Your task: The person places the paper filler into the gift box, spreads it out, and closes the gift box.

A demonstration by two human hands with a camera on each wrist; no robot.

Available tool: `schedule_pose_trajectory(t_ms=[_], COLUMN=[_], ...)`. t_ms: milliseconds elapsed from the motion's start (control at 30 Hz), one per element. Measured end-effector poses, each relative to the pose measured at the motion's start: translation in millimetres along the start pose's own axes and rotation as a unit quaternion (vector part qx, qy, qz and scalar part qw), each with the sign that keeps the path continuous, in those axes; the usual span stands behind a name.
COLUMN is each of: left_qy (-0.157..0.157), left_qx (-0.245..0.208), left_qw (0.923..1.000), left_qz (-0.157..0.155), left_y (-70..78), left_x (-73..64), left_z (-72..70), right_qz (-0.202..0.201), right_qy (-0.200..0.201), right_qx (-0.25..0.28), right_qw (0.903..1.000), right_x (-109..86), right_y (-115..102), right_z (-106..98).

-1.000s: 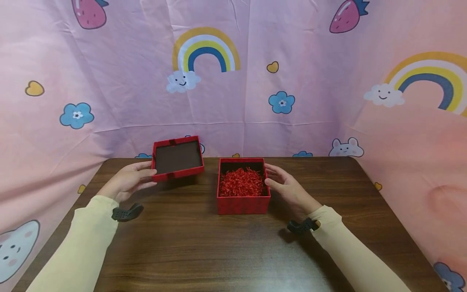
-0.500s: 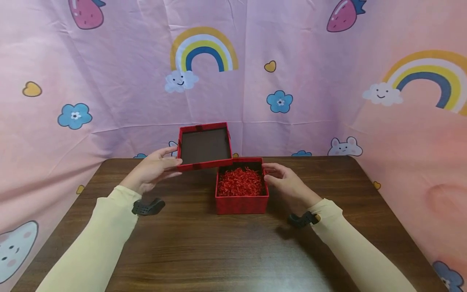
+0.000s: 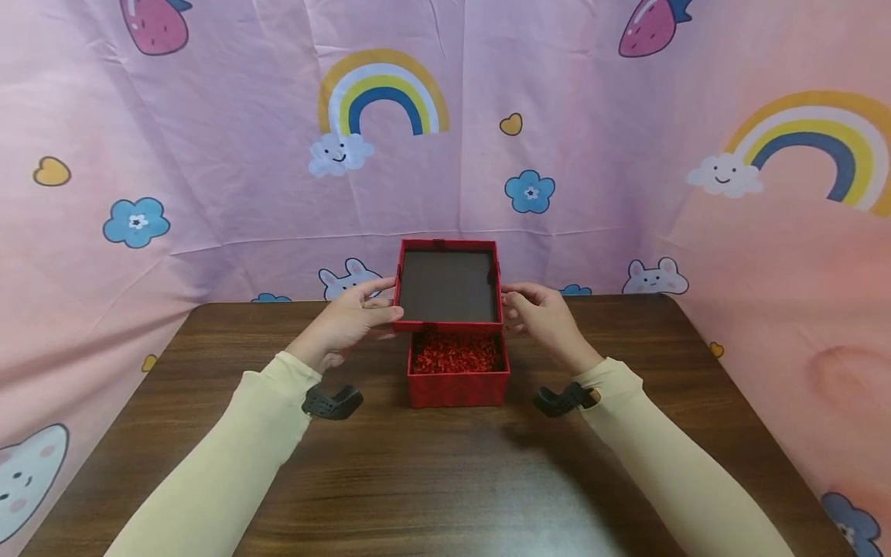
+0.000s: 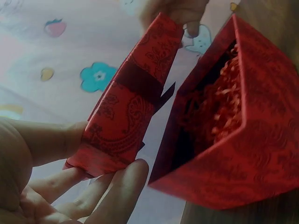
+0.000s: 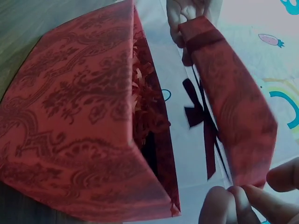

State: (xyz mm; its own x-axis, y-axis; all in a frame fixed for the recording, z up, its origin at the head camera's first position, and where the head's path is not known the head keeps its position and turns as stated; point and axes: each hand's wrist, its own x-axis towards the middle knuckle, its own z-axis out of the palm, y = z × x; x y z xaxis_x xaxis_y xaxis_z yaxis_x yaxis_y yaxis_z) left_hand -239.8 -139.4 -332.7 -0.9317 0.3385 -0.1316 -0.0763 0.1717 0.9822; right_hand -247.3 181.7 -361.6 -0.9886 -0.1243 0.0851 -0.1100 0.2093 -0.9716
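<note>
A red patterned box lid (image 3: pixel 449 286), its dark inner side facing the head camera, is held tilted above the back of an open red box (image 3: pixel 458 390). My left hand (image 3: pixel 350 319) grips the lid's left edge, thumb on the near side and fingers beneath. At the opposite edge, my right hand (image 3: pixel 547 319) has thumb and fingertips around the lid's corner, as the right wrist view shows. A dark ribbon bow (image 5: pixel 196 109) hangs from the lid's outer face. Red shredded paper (image 3: pixel 455 354) fills the box; the lid hides its rear rim in the head view.
Both hands and the box are over a dark wooden table (image 3: pixel 390 480). A pink and lilac cloth (image 3: pixel 473 186) printed with rainbows and flowers hangs behind the table's back edge and along its sides.
My left hand has carried the lid rightward from beside the box to over it. My right hand has left the box's right side and risen to the lid's right edge.
</note>
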Motion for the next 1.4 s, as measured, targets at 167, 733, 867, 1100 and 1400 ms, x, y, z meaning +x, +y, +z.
schedule_pose_trajectory(t_ms=[167, 733, 867, 1100, 1400], left_qy=[0.007, 0.095, 0.042, -0.006, 0.022], left_qx=[-0.003, 0.183, 0.144, 0.065, 0.044], left_qw=[0.9999, 0.9579, 0.9633, 0.963, 0.9695], left_qz=[0.01, 0.2, 0.222, 0.261, 0.24], left_y=[-2.8, -16.9, -22.5, -35.2, -41.7], left_x=[6.5, 10.9, 8.5, 9.8, 8.4], left_z=[10.5, 17.1, 17.3, 21.0, 23.4], right_qz=[-0.004, -0.182, -0.221, -0.216, -0.236], right_qy=[0.016, 0.073, 0.041, -0.048, -0.134], right_qx=[0.001, -0.045, -0.026, -0.001, 0.014], right_qw=[0.9999, 0.9796, 0.9741, 0.9751, 0.9624], right_x=[3.8, 2.1, 1.8, -2.0, -11.1], right_y=[2, 5, 13, 32, 44], right_z=[1, -2, -6, -9, -12])
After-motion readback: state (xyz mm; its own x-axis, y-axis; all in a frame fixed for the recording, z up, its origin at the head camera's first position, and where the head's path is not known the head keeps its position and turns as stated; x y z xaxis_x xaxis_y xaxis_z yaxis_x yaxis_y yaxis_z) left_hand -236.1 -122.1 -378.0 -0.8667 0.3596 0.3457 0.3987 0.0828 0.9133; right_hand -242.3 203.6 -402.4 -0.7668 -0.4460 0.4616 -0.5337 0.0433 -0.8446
